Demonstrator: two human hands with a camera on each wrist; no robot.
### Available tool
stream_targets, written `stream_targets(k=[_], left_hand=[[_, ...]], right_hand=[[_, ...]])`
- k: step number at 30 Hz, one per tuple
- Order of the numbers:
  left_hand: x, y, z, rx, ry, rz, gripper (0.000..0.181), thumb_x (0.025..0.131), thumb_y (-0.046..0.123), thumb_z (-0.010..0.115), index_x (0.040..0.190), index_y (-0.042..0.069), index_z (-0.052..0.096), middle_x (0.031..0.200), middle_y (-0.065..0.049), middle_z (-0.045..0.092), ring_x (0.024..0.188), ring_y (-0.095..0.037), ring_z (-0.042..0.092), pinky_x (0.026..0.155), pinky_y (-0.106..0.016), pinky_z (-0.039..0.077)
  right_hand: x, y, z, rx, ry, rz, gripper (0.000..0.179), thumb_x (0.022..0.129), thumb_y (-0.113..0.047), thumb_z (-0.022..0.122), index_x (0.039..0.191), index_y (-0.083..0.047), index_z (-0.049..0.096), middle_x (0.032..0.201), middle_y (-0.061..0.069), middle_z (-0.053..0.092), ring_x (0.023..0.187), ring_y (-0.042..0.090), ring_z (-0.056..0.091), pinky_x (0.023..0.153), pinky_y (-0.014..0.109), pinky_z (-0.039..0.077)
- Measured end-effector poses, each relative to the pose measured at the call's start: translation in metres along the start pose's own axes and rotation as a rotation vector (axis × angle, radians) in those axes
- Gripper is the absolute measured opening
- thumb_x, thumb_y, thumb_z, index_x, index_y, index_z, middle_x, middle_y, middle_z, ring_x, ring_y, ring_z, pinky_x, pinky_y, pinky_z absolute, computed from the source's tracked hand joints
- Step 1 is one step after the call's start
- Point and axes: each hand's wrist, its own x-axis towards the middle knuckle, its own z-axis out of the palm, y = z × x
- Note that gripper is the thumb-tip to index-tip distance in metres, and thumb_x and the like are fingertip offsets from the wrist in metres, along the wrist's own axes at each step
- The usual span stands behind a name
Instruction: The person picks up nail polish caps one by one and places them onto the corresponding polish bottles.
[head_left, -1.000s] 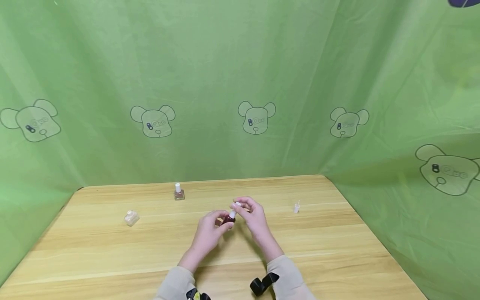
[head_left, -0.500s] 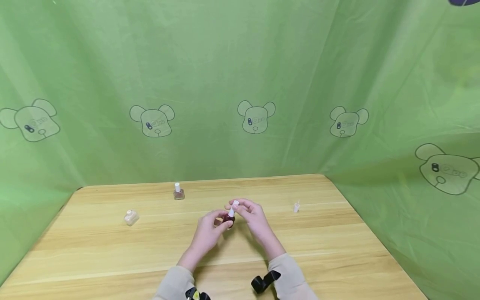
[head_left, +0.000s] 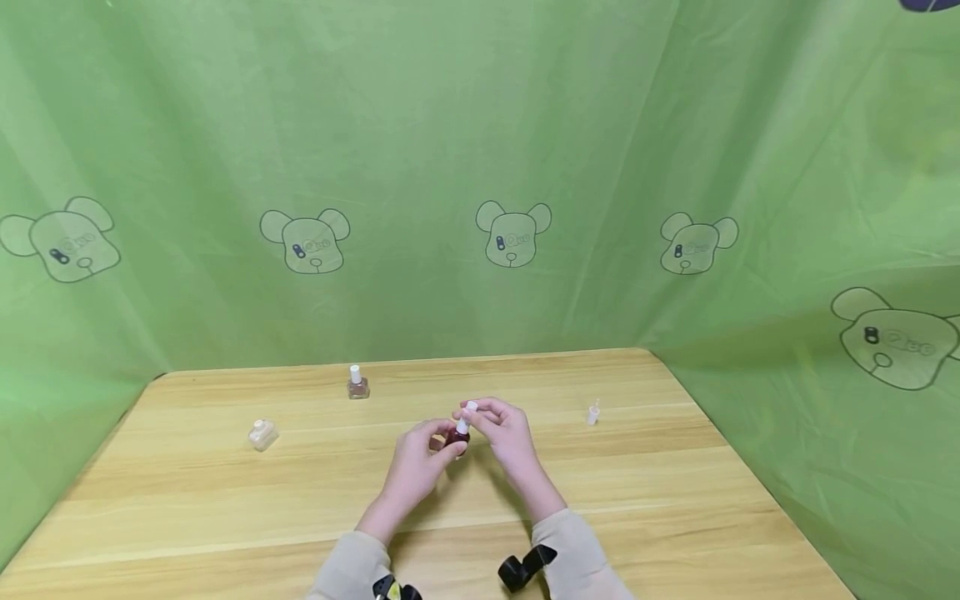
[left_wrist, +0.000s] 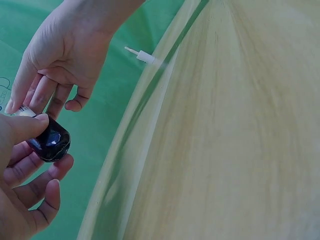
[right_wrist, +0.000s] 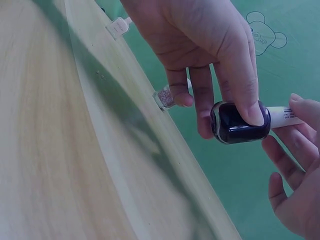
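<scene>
A dark nail polish bottle (head_left: 457, 439) is held over the wooden table (head_left: 675, 500), roughly midway between its left and right edges; how high above the surface cannot be told. Its white cap (right_wrist: 280, 117) meets the neck, and bottle and cap together lean toward the right and the far edge; whether the cap is tight does not show.

Toward the far edge, slightly left of the hands, stands a capped bottle (head_left: 358, 388) of pinkish polish. A clear bottle (head_left: 262, 436) with a bare neck is nearer the left edge, and a white brush cap (head_left: 593, 415) stands brush up nearer the right edge. Wide stretches of wood separate the hands from both of these; the capped bottle is closer. The far edge ends in rounded corners and runs along a green curtain (head_left: 420, 125) with bear outlines, which also flanks the left and right edges.

The left hand (head_left: 416, 458) pinches the bottle's body between thumb and fingers, its outer fingers loosely bent. The right hand (head_left: 512, 433) pinches the cap between thumb and fingertips, the other fingers curving beside it without closing into the palm.
</scene>
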Motion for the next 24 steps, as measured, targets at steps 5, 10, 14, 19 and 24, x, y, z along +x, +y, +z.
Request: stream_targets(k=[5,10,14,19,24], left_hand=[[0.000,0.001,-0.001,-0.007,0.010,-0.006,0.029,0.084,0.022,0.075,0.107,0.006,0.069,0.105,-0.012,0.072,0.083,-0.018,0.067,0.071,-0.021,0.055],[0.001,0.001,-0.001,-0.041,0.017,-0.010,0.029,0.084,0.021,0.076,0.107,0.006,0.069,0.105,-0.012,0.072,0.081,-0.018,0.067,0.068,-0.019,0.055],[0.001,0.001,-0.002,-0.077,0.031,-0.015,0.029,0.083,0.018,0.076,0.107,0.005,0.069,0.105,-0.013,0.071,0.081,-0.018,0.068,0.067,-0.019,0.056],[0.003,0.003,-0.004,-0.115,0.055,-0.037,0.030,0.082,0.015,0.076,0.109,0.006,0.068,0.105,-0.013,0.071,0.082,-0.018,0.069,0.069,-0.019,0.057],[0.004,0.004,-0.005,-0.129,0.065,-0.049,0.029,0.082,0.014,0.076,0.109,0.006,0.068,0.106,-0.013,0.071,0.084,-0.019,0.070,0.071,-0.018,0.057]], right_hand=[[0.000,-0.001,-0.001,0.015,-0.031,-0.004,0.025,0.088,-0.012,0.069,0.109,0.002,0.067,0.101,0.016,0.074,0.098,0.017,0.070,0.109,0.044,0.039],[0.002,-0.002,-0.007,0.027,-0.085,0.004,0.031,0.090,-0.016,0.068,0.114,0.002,0.064,0.105,0.015,0.074,0.098,0.014,0.068,0.109,0.046,0.040],[0.005,-0.005,-0.014,0.014,-0.087,0.015,0.032,0.089,-0.016,0.069,0.116,0.002,0.063,0.102,0.007,0.075,0.098,0.014,0.067,0.102,0.039,0.045],[0.006,-0.012,-0.025,-0.012,-0.066,0.001,0.031,0.090,-0.018,0.068,0.116,-0.002,0.064,0.101,0.002,0.074,0.099,0.020,0.066,0.097,0.037,0.045],[0.007,-0.020,-0.041,-0.061,-0.057,-0.036,0.033,0.093,-0.022,0.065,0.120,-0.004,0.062,0.105,0.000,0.075,0.097,0.013,0.064,0.091,0.032,0.046]])
